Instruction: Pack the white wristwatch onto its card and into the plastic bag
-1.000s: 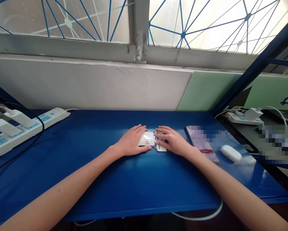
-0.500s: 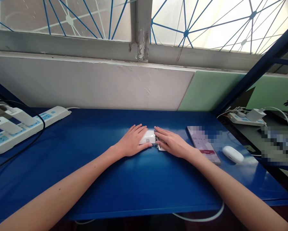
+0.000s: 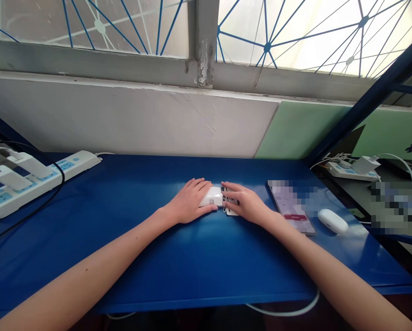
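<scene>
On the blue desk (image 3: 178, 271), the left hand (image 3: 191, 201) partly covers the white packet (image 3: 212, 197), the right hand (image 3: 250, 203) the white card (image 3: 232, 213) just beside it — whether they grip, I cannot tell.

White packet (image 3: 211, 198) (glossy); card (image 3: 232, 213) alongside

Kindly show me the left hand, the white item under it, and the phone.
Left hand (image 3: 189, 202): head view, back of the hand.
White item (image 3: 211, 196): head view, its uncovered part.
Phone (image 3: 290, 205): head view, the screen.

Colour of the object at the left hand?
White object, small grey mark; best in head view.
</scene>
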{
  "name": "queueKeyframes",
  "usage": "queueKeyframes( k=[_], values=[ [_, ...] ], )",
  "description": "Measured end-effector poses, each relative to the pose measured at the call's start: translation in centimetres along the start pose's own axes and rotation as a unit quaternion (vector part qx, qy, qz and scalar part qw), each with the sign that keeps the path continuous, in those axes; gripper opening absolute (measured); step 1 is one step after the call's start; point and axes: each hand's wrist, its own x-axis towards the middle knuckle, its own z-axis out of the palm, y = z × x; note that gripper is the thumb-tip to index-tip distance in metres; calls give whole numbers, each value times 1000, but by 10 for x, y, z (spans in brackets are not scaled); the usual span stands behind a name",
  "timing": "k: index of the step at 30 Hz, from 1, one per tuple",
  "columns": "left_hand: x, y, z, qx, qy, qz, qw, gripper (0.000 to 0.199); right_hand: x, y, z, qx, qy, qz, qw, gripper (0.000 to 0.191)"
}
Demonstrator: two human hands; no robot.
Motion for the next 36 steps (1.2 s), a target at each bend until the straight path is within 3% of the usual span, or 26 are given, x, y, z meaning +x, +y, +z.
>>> queueKeyframes(
  k=[11,22,28,36],
  values=[
    [0,1,-1,5,-6,-13,1000,64,1,-11,-1,26,28,-36,999,21],
    [2,1,-3,6,-26,-30,999,70,-1,-3,-12,2,26,-59,998,25],
    [2,0,-3,11,-29,-32,999,72,-2,2,-21,27,43,-39,998,27],
    [1,1,-3,3,-17,-26,1000,67,-1,7,-4,28,31,-21,999,37]
  ],
)
